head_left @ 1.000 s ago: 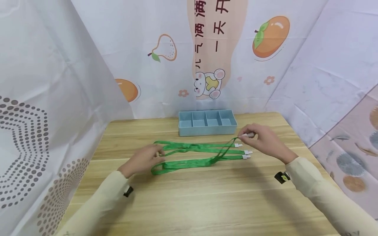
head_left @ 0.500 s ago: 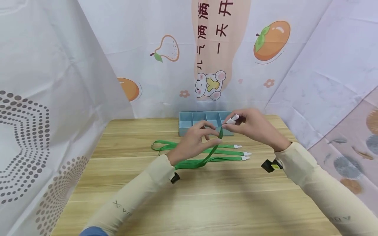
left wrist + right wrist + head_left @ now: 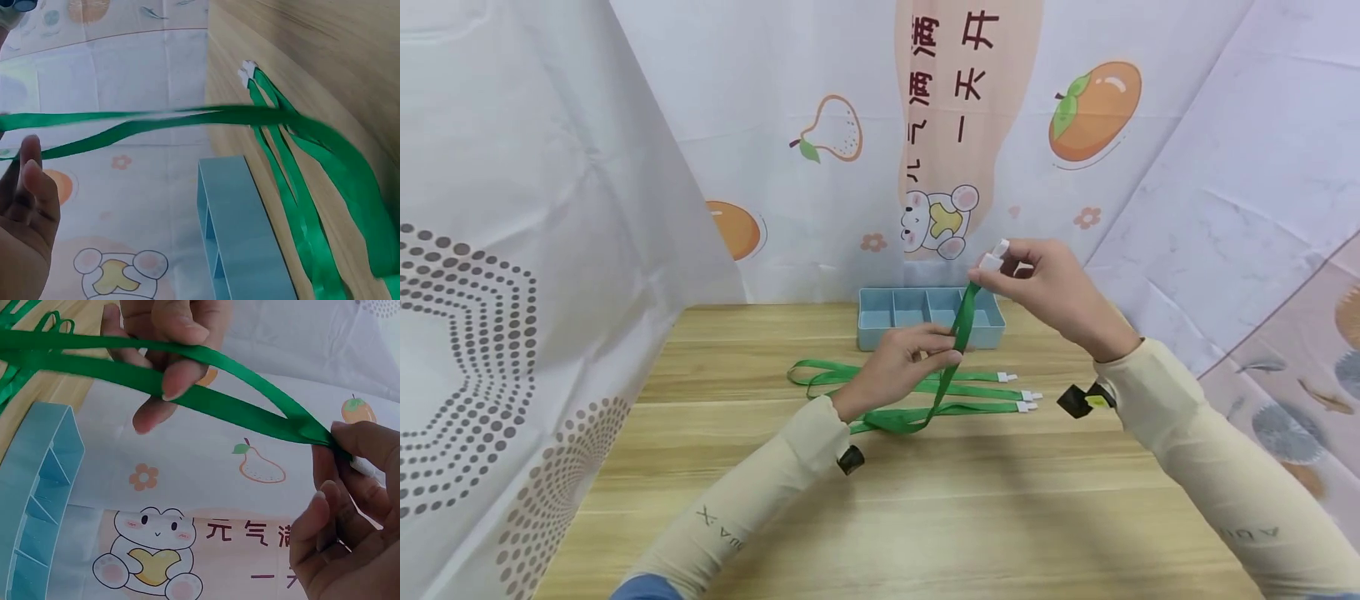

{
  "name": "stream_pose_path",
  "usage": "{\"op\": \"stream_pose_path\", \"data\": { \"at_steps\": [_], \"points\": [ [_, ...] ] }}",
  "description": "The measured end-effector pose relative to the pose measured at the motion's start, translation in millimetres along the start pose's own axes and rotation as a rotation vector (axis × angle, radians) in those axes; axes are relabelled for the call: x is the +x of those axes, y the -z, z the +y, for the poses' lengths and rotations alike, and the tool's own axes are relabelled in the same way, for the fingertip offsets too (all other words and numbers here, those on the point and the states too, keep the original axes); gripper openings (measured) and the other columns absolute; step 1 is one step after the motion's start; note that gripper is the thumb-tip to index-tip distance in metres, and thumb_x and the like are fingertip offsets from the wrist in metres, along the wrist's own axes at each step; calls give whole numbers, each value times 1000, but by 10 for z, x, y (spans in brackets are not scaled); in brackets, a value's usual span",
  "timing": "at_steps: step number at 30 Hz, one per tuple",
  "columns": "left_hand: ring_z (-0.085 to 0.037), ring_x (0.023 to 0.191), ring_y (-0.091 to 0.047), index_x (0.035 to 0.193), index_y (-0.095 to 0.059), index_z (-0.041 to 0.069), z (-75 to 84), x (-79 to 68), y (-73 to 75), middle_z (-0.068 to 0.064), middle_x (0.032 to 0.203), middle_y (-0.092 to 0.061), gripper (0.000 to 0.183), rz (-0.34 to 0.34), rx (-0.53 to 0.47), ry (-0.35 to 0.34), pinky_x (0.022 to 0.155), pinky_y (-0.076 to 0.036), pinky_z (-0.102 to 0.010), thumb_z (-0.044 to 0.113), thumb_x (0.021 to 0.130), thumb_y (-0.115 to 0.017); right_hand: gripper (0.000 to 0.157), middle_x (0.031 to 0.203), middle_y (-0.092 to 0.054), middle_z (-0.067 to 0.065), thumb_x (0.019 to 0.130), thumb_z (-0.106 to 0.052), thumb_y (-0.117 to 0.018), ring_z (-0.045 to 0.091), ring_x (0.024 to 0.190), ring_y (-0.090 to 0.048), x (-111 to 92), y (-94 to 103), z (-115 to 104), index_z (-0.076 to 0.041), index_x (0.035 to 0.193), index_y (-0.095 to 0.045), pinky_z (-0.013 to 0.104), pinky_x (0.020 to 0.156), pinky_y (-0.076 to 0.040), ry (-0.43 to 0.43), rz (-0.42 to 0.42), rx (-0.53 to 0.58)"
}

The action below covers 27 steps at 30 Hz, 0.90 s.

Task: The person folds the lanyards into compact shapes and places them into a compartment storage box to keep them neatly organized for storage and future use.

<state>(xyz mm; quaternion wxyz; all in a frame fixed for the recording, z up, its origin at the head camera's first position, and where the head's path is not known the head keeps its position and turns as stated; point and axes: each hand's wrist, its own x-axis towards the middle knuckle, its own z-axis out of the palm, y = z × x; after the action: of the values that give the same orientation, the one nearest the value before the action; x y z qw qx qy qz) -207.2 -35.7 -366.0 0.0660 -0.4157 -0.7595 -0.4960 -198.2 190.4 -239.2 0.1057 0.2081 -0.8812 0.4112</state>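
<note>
A green lanyard (image 3: 964,321) is raised off the table, its upper end pinched by my right hand (image 3: 1056,287) just at the white plastic clip (image 3: 992,262). Lower down, the fingers of my left hand (image 3: 898,362) curl around the same lanyard; the right wrist view shows its two strands (image 3: 231,412) spread apart, with left fingers (image 3: 181,378) between and over them. The lower part of this lanyard droops onto the table. Several other green lanyards (image 3: 981,392) lie flat there, their white clips (image 3: 1026,396) pointing right and their loops to the left.
Behind the lanyards stands a light blue divided tray (image 3: 876,339), near the table's back edge; the raised lanyard and my hands partly cover it. Printed white cloth (image 3: 775,200) hangs behind the wooden table (image 3: 880,517) and along its sides.
My right hand has lifted the lanyard's clip end upward and slightly left, off the table. From the loops at the left, my left hand has come across to the raised lanyard.
</note>
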Motion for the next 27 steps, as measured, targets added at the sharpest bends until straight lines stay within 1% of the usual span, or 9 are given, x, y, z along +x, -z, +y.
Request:
{"op": "stream_pose_path", "data": {
  "at_steps": [5, 7, 10, 11, 16, 17, 18, 22, 27],
  "points": [
    [-9, 70, -60, 115, -78, 16, 6, 1, -4, 6, 93, -71, 21, 13, -47, 17, 60, -49, -28, 25, 104, -63, 40, 68, -54, 7, 91, -42, -80, 23, 65, -46, 55, 39, -22, -9, 75, -65, 31, 50, -34, -10, 73, -28],
    [-10, 68, -59, 114, -79, 15, 12, -4, -6, 6, 92, -73, 21, 16, -76, 43, 58, -47, -29, 25, 105, -62, 40, 72, -57, 8, 91, -44, -80, 23, 66, -46, 74, 57, -33, -9, 75, -66, 31, 51, -35, -9, 92, -42],
    [-13, 66, -59, 113, -78, 14, 8, -14, -11, 5, 98, -77, 22, 14, -128, 84, 58, -48, -29, 26, 105, -61, 41, 74, -57, 8, 91, -44, -80, 23, 66, -45, 116, 100, -44, -9, 76, -66, 33, 54, -33, -6, 112, -56],
    [-15, 67, -60, 113, -78, 13, 2, -19, -11, 5, 103, -77, 22, 12, -153, 96, 59, -49, -30, 26, 106, -61, 41, 74, -57, 9, 91, -44, -79, 24, 67, -45, 129, 120, -46, -8, 76, -66, 31, 65, -40, -2, 118, -54],
    [-25, 66, -60, 110, -78, 13, -32, -59, 16, 1, 106, -77, 20, 18, -228, 136, 62, -51, -34, 24, 105, -62, 34, 75, -59, 6, 92, -39, -80, 23, 71, -46, 249, 270, -13, -7, 83, -72, 28, 68, -42, 12, 155, -14],
    [-27, 66, -60, 110, -78, 13, -43, -71, 25, 0, 106, -77, 20, 17, -237, 147, 62, -51, -35, 23, 105, -62, 31, 77, -61, 5, 92, -37, -80, 22, 72, -46, 273, 309, 1, -7, 87, -74, 26, 68, -43, 10, 159, 13],
    [-28, 66, -59, 109, -78, 14, -53, -82, 33, 0, 105, -77, 19, 15, -235, 154, 61, -51, -35, 24, 105, -62, 29, 77, -61, 4, 92, -35, -80, 21, 72, -46, 297, 349, 16, -7, 90, -76, 29, 55, -37, 4, 167, 35],
    [-31, 66, -58, 108, -79, 16, -93, -155, 85, 2, 104, -77, 18, -13, -232, 182, 59, -50, -34, 25, 104, -63, 28, 78, -61, 2, 91, -30, -81, 19, 71, -46, 360, 493, 74, -2, 96, -77, 26, 57, -40, -11, 199, 120],
    [-31, 64, -54, 112, -80, 16, -157, -264, 124, 4, 101, -76, 19, -38, -237, 219, 59, -50, -35, 25, 102, -67, 32, 75, -62, 0, 90, -28, -83, 19, 71, -47, 377, 634, 215, 2, 89, -73, 24, 56, -43, -46, 235, 151]
  ]
}}
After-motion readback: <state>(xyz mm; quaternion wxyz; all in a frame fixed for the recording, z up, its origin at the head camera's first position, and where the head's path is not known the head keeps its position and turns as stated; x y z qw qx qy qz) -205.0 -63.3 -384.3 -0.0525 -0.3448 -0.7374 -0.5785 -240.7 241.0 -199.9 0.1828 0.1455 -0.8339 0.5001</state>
